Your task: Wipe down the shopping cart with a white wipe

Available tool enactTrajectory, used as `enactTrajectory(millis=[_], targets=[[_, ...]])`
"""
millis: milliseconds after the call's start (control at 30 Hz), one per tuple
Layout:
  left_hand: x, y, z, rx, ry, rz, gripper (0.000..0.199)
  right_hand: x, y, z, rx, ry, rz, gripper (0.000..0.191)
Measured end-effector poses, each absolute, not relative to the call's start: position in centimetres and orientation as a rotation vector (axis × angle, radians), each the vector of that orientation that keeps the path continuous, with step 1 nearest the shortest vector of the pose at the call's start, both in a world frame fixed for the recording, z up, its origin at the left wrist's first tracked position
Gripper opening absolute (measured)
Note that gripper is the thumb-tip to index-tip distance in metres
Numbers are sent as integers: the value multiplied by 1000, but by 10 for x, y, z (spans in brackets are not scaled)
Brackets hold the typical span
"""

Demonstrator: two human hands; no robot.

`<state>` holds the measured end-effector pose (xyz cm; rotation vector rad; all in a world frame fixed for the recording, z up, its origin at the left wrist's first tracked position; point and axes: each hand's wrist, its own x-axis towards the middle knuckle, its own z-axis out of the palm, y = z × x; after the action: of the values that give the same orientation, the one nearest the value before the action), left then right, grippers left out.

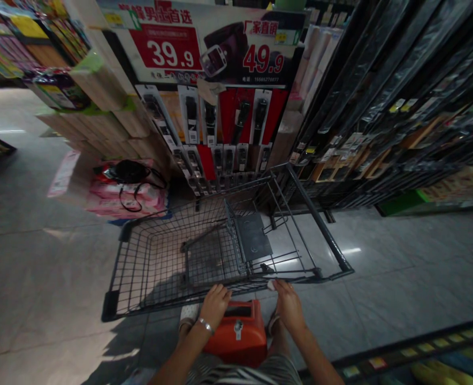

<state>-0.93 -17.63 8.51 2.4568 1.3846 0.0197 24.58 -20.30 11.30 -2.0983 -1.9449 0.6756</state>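
the left hand (215,303) is half curled at the near long edge of the shopping cart (254,237); whether it grips the rim, i cannot tell. the right hand (288,305), fingers bent, has a small pale thing (271,285) at its fingertips by that same edge, nearer the handle (320,219); how firmly is unclear. below the hands is an orange-red case (235,346). the cart stands on the tiled floor (381,267), pink packages (106,203) beyond its far left corner, hanging packs (191,120) past its far edge.
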Motion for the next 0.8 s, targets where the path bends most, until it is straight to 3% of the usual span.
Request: enactTrajectory(millis=[333, 533, 800], targets=[[-6, -174, 91, 2437, 1364, -49, 22, 287, -200, 115, -2249, -1770, 540, 52], [-5, -175, 94, 2371, 1393, -47, 21, 248, -199, 112, -2157, -1576, 630, 41], [-4, -182, 87, 2281, 1483, 62, 21, 171, -198, 119, -1996, -1666, 923, 44]])
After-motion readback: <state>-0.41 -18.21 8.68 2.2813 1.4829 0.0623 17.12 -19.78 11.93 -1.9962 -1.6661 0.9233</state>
